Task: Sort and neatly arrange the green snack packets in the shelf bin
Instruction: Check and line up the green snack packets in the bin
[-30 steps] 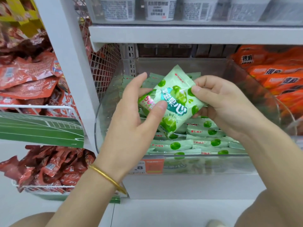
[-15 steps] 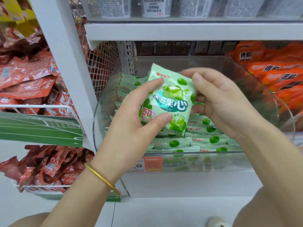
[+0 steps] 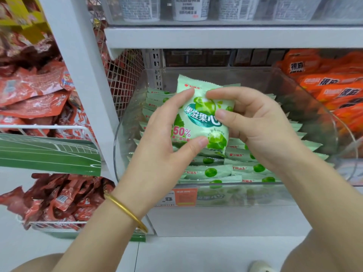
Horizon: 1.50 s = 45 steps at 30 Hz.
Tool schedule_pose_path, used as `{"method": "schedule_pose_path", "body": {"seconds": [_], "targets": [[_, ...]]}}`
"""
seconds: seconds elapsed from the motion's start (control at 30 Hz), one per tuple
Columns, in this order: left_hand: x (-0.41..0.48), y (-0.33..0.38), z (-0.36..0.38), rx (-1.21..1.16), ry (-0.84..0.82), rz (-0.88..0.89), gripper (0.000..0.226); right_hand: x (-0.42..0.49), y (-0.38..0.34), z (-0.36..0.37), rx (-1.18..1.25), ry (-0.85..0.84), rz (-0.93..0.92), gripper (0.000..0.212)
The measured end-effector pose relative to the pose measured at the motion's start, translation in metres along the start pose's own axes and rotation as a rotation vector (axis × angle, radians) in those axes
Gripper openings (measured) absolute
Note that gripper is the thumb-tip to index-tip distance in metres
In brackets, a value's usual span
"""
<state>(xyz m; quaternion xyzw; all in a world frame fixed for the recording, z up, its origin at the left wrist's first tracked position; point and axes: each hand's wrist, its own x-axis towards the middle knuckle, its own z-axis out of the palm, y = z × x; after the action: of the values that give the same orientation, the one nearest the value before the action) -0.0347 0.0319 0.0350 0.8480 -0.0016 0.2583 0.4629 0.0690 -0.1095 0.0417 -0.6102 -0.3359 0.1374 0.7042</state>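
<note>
Both hands hold one green snack packet [image 3: 202,118] upright above the clear shelf bin [image 3: 127,122], its printed face turned toward the camera. The left hand [image 3: 163,146] grips the packet's left edge, with the thumb pressed on the lower front and the fingers curled up toward the top corner. The right hand [image 3: 255,126] pinches the opposite side, thumb on the front near the printed logo and forefinger curled over the upper edge. The two forefingers nearly meet over the top of the packet.

Directly beneath both hands, the stacked green packets [image 3: 212,171] lie in overlapping rows inside the bin, with more standing on edge behind the left hand's fingers. A gold bangle [image 3: 125,211] circles the left wrist. Just below that wrist, an orange price label [image 3: 184,197] is stuck to the bin's front wall.

Beyond the right hand, orange packets [image 3: 334,89] fill the neighbouring bin. Well out past the left hand, red packets [image 3: 35,99] are heaped in a wire basket [image 3: 59,128]. White tubs [image 3: 188,8] stand on the shelf above both hands
</note>
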Motion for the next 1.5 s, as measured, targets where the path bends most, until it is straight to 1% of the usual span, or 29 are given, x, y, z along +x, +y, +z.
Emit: {"method": "schedule_pose_path", "body": {"seconds": [0.1, 0.13, 0.17, 0.23, 0.27, 0.4, 0.43, 0.5, 0.57, 0.63, 0.7, 0.77, 0.87, 0.93, 1.0, 1.1, 1.27, 1.37, 1.5], "targets": [[-0.001, -0.003, 0.000, 0.356, 0.129, 0.101, 0.054, 0.000, -0.001, 0.002, 0.035, 0.019, -0.005, 0.030], [-0.001, -0.003, -0.001, 0.450, 0.185, 0.126, 0.048, 0.000, -0.001, 0.003, 0.043, 0.025, -0.004, 0.030], [0.000, -0.003, -0.001, 0.496, 0.218, 0.140, 0.043, -0.001, -0.002, 0.004, 0.050, 0.026, 0.000, 0.030], [-0.001, 0.000, -0.002, 0.491, 0.215, 0.144, 0.035, -0.002, -0.003, 0.005, 0.077, 0.015, 0.018, 0.030], [-0.002, 0.001, -0.002, 0.473, 0.192, 0.131, 0.036, -0.002, -0.004, 0.007, 0.093, 0.007, 0.030, 0.031], [-0.003, 0.000, 0.001, 0.469, 0.091, 0.075, 0.061, -0.002, -0.005, 0.010, 0.157, -0.032, 0.046, 0.033], [-0.002, -0.002, 0.000, 0.490, 0.093, 0.087, 0.060, -0.002, -0.005, 0.010, 0.165, -0.049, 0.045, 0.034], [0.000, -0.003, -0.001, 0.514, 0.132, 0.119, 0.046, -0.002, -0.008, 0.010, 0.157, -0.076, 0.047, 0.040], [0.002, -0.001, -0.004, 0.438, 0.192, 0.115, 0.035, -0.002, -0.010, 0.009, 0.111, -0.047, 0.035, 0.043], [0.003, 0.002, -0.007, 0.317, 0.242, 0.083, 0.028, 0.001, -0.008, 0.005, -0.056, 0.048, -0.029, 0.033], [0.003, 0.004, -0.010, 0.181, 0.252, 0.027, 0.021, 0.003, -0.005, 0.003, -0.213, 0.106, -0.060, 0.032], [0.004, 0.006, -0.012, 0.009, 0.232, -0.039, 0.019, 0.004, -0.002, 0.003, -0.151, 0.095, -0.025, 0.032], [0.004, 0.008, -0.011, -0.212, 0.176, -0.097, 0.031, 0.004, -0.002, 0.005, -0.065, 0.088, 0.012, 0.028], [0.003, 0.007, -0.011, -0.295, 0.080, -0.071, 0.045, 0.004, -0.003, 0.005, -0.034, 0.100, 0.028, 0.025], [0.002, 0.005, -0.010, -0.265, -0.010, -0.017, 0.054, 0.005, -0.004, 0.006, -0.009, 0.129, 0.038, 0.026], [0.002, 0.000, -0.009, -0.232, -0.063, -0.006, 0.054, 0.004, -0.005, 0.007, 0.004, 0.157, 0.030, 0.025], [0.003, -0.004, -0.009, -0.248, -0.075, -0.005, 0.053, 0.004, -0.004, 0.006, -0.009, 0.160, 0.032, 0.018], [0.003, -0.003, -0.009, -0.248, -0.065, -0.012, 0.052, 0.003, -0.006, 0.007, -0.009, 0.164, 0.041, 0.023], [0.001, -0.002, -0.007, -0.155, -0.016, -0.032, 0.049, 0.002, -0.005, 0.008, 0.033, 0.177, 0.063, 0.018]]}}
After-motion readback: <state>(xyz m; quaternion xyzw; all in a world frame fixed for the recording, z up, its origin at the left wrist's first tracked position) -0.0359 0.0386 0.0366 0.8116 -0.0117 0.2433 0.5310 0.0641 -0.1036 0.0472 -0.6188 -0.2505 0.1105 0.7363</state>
